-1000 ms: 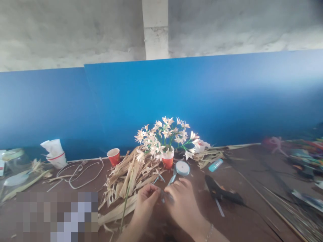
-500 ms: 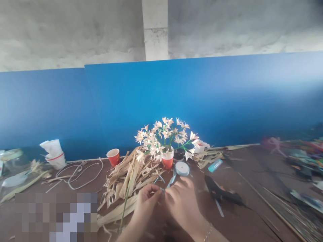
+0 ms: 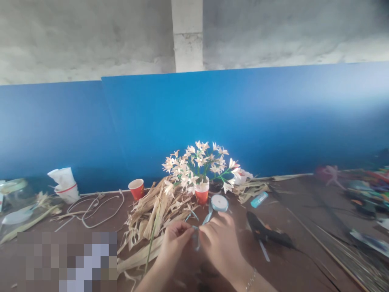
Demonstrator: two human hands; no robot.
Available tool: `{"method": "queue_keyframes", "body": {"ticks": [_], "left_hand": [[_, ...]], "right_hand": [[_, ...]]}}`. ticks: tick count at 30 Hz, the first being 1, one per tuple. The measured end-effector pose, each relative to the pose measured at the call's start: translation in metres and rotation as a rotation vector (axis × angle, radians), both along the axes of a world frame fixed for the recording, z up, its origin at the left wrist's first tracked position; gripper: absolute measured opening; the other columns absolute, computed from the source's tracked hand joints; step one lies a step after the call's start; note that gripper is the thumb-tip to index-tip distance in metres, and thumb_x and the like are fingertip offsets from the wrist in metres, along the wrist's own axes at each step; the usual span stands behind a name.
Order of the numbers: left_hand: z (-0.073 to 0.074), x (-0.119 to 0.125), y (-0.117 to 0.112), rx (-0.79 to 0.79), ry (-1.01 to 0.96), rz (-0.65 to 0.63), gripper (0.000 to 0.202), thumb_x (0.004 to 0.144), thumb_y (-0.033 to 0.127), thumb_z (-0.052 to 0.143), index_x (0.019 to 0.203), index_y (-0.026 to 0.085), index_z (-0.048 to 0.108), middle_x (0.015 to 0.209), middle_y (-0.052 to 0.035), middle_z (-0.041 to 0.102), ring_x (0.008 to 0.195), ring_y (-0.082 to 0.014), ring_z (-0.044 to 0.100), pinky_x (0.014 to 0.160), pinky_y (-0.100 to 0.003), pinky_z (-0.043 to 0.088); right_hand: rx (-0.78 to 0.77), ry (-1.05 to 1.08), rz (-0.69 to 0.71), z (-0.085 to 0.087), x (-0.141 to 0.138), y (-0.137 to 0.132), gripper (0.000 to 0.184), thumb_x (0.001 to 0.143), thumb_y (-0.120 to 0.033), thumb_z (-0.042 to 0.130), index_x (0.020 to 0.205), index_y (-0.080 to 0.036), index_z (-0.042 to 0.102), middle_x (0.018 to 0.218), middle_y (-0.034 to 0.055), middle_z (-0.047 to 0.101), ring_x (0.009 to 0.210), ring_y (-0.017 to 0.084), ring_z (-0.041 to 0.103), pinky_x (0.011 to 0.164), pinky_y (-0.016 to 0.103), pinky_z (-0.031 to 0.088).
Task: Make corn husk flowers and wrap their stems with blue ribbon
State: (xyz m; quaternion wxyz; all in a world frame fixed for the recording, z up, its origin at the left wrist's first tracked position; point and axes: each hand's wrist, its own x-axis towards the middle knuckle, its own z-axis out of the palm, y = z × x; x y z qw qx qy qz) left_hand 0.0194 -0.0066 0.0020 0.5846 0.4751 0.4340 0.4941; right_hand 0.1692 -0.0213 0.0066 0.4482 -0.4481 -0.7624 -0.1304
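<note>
- Pale blue ribbon is pinched between a worker's two hands, on the near side of the flower cup.
- Left hand, in front of the flower cup and slightly to its left, closes thumb and fingers on the strip; right hand grips it just beside, probably because so thin a piece calls for fingertip control.
- Ribbon spool rests just right of the flower cup, presumably within easy reach; whether its loose tail joins the held piece cannot be told.
- White flowers fan out above the flower cup, which appears to keep their green stems raised off the worktop.
- Dried husks heap left of the flower cup, apparently leaving the hands room.
- Glue gun lies right of the flower cup and nearer the worker, seemingly handy for the right hand.
</note>
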Motion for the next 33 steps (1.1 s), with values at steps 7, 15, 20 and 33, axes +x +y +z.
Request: {"method": "queue_keyframes", "body": {"ticks": [7,15,20,33], "left_hand": [[0.005,-0.002,-0.004,-0.092,-0.053,-0.044,0.034,0.063,0.046,0.074,0.066,0.016,0.057,0.042,0.0008,0.061,0.033,-0.0079,0.045,0.037,-0.018,0.032],[0.009,-0.004,-0.002,-0.095,-0.104,-0.052,0.032,0.062,0.040,0.077,0.061,0.013,0.059,0.050,-0.0018,0.064,0.046,-0.0112,0.057,0.047,-0.021,0.042],[0.002,-0.005,0.003,-0.052,-0.089,-0.063,0.033,0.060,0.040,0.078,0.059,0.013,0.059,0.051,-0.0019,0.064,0.047,-0.0117,0.056,0.051,-0.023,0.044],[0.008,-0.010,0.007,0.059,0.079,-0.049,0.019,0.062,0.032,0.075,0.062,0.014,0.067,0.050,-0.0021,0.064,0.049,-0.0143,0.057,0.050,-0.024,0.043]], "right_hand": [[-0.008,-0.014,0.003,0.002,-0.001,0.000,0.019,0.078,-0.009,0.053,0.064,-0.021,0.057,0.053,-0.0041,0.057,0.061,0.013,0.052,0.093,0.036,0.026],[-0.019,-0.072,-0.009,-0.002,-0.002,0.000,0.019,0.078,-0.009,0.053,0.062,-0.021,0.054,0.053,-0.0046,0.056,0.061,0.013,0.051,0.094,0.037,0.024],[-0.011,-0.068,-0.024,-0.003,-0.001,0.001,0.021,0.077,-0.009,0.053,0.060,-0.021,0.052,0.052,-0.0046,0.055,0.060,0.013,0.051,0.094,0.036,0.025],[-0.135,0.107,0.058,0.000,-0.003,0.001,0.019,0.074,-0.009,0.055,0.060,-0.020,0.060,0.054,-0.0037,0.061,0.059,0.013,0.055,0.091,0.037,0.029]]}}
